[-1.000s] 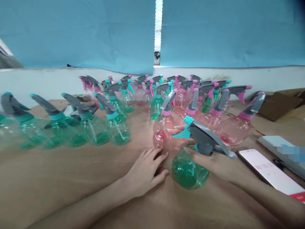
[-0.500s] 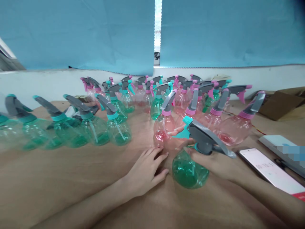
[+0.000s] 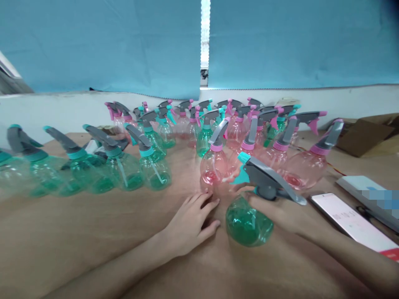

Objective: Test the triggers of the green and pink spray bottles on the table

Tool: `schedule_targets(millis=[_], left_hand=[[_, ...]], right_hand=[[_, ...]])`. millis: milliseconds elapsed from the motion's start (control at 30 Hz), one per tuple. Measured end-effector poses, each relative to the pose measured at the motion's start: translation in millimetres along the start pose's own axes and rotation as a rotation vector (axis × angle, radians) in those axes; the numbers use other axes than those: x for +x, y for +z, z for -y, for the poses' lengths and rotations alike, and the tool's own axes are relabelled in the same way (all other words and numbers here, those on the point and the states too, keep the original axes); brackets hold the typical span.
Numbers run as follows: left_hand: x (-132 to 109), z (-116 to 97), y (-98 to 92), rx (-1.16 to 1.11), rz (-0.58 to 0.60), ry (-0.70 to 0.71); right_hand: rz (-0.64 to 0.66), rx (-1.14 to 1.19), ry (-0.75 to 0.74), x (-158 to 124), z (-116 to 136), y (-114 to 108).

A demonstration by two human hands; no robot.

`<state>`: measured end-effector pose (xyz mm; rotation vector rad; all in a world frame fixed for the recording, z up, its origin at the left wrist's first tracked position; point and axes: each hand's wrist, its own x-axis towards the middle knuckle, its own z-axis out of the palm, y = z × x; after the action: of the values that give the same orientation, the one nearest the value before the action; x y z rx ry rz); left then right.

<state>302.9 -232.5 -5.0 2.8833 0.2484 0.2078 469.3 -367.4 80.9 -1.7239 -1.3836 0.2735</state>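
My right hand (image 3: pixel 274 209) is wrapped around the neck of a green spray bottle (image 3: pixel 247 224), its fingers by the teal trigger. The bottle's grey spray head tilts, with the teal nozzle pointing away to the upper left. Part of the hand is hidden behind the bottle and its head. On the brown tabletop, my left hand (image 3: pixel 195 222) lies palm down with fingers spread, holding nothing, just left of that bottle. Right beyond my hands stands a pink spray bottle (image 3: pixel 213 164) with a grey head and pink collar.
Several green spray bottles (image 3: pixel 123 170) form a row on the left. More pink ones (image 3: pixel 307 168) stand in a row at right, with mixed bottles behind. A phone (image 3: pixel 352 220) showing a timer, a white box (image 3: pixel 361 187) and a cardboard box (image 3: pixel 363 135) are at right.
The fingers of my right hand have shifted slightly at the trigger. My left hand and the standing bottles have stayed in place.
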Motion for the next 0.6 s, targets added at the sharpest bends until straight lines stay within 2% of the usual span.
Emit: schedule_targets(millis=[133, 367, 600], left_hand=[[0.1, 0.7, 0.2, -0.002, 0.002, 0.002], [1.5, 1.2, 0.0, -0.003, -0.002, 0.008], [1.1, 0.8, 0.8, -0.016, -0.014, 0.013]], right_hand=[[0.077, 0.117, 0.015, 2.5, -0.2, -0.7], [0.005, 0.008, 0.074, -2.1, -12.8, 2.7], [-0.057, 0.016, 0.024, -9.1, -30.2, 13.0]])
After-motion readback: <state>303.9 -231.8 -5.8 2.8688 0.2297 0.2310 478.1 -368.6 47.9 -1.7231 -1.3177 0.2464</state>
